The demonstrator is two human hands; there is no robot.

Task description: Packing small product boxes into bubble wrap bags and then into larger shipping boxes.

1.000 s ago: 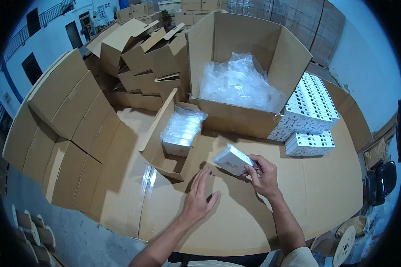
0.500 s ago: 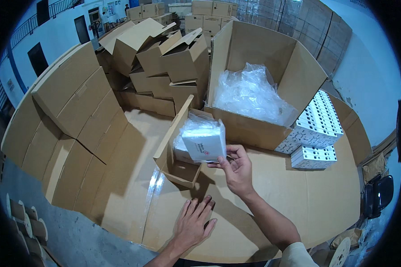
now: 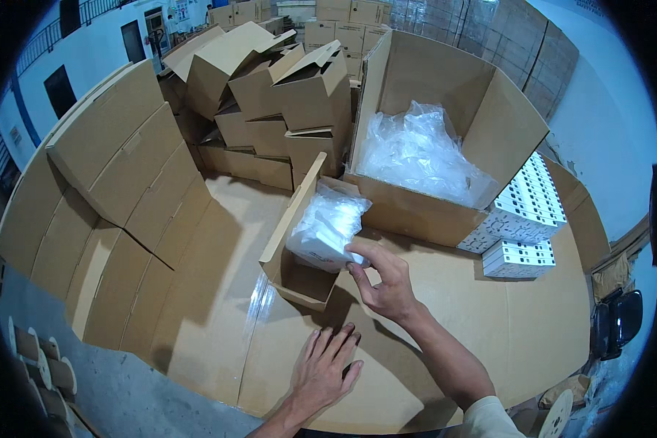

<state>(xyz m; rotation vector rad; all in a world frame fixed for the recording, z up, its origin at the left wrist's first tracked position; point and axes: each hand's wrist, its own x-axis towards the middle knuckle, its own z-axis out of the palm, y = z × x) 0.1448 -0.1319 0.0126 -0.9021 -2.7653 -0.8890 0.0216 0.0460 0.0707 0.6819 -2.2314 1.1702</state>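
Note:
A small open cardboard box [image 3: 299,297] stands on the cardboard-covered table [image 3: 445,306], its lid raised on the left side. Clear-wrapped white packets fill its far part. My right hand [image 3: 390,285] pinches the near right edge of one tilted white packet [image 3: 323,250] between thumb and fingers, at the box's right wall. How deep this packet sits is partly hidden by the plastic. The near part of the box shows bare brown bottom. Palm down, my left hand [image 3: 325,372] lies on the table in front of the box with fingers spread, holding nothing.
Behind, to the right, a large open carton [image 3: 416,208] holds crumpled clear plastic bags [image 3: 416,157]. White patterned boxes [image 3: 518,259] are stacked beside it. Closed cartons [image 3: 139,182] form a wall on the left; several open cartons [image 3: 299,102] are piled at the back.
My right hand has lowered the white packet into the small box, tilting it flatter. The left hand stays on the table. The view has shifted slightly.

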